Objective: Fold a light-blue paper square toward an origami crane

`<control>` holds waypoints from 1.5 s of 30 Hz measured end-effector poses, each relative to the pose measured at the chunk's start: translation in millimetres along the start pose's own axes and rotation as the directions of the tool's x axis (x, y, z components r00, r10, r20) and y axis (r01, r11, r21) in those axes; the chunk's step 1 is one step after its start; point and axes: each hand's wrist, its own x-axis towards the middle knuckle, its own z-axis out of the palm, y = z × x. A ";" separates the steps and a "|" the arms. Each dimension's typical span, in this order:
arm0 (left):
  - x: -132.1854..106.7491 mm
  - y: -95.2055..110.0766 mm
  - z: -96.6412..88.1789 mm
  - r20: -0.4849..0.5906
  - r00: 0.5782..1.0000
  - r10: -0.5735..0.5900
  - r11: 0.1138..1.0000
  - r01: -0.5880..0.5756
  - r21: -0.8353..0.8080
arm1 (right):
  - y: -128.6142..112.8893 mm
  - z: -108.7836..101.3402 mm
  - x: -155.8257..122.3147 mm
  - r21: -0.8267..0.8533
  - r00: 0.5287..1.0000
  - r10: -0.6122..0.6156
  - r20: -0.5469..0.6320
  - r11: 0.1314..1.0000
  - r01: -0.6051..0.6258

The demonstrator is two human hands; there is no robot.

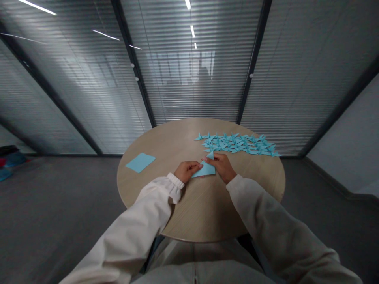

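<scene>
Left hand: pinching the left edge of the folded blue paper.
Right hand: gripping the paper's upper corner.
Paper: between both hands, on the round table.
Beyond right hand: folded blue cranes.
Left of left hand: blue paper stack.

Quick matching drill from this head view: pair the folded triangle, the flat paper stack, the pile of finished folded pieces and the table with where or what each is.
Things:
1. blue triangle
2. flat blue sheets
3. folded blue figures
4. round table

States:
A. spread over the far right of the tabletop
B. light wood, bearing everything
C. pinched between left hand and right hand
D. lying alone at the left edge

Pairs: 1-C, 2-D, 3-A, 4-B
</scene>
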 end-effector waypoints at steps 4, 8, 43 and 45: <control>0.2 1.0 1.0 0.020 0.999 -0.030 0.994 0.032 -0.102 | -0.5 -0.9 0.4 -0.014 1.000 0.008 0.005 1.000 -0.008; -0.6 2.0 1.7 0.027 0.998 -0.051 0.984 0.055 -0.172 | -3.6 -3.4 1.1 -0.034 0.999 -0.018 -0.031 0.999 0.017; 1.6 5.5 2.0 0.000 0.992 -0.128 0.924 0.119 -0.364 | 5.1 -13.0 10.3 0.009 0.919 -0.080 -0.386 0.996 0.090; 1.7 6.1 1.5 0.007 0.991 -0.133 0.916 0.126 -0.382 | 4.3 -12.2 11.0 0.043 0.917 -0.049 -0.395 0.996 0.072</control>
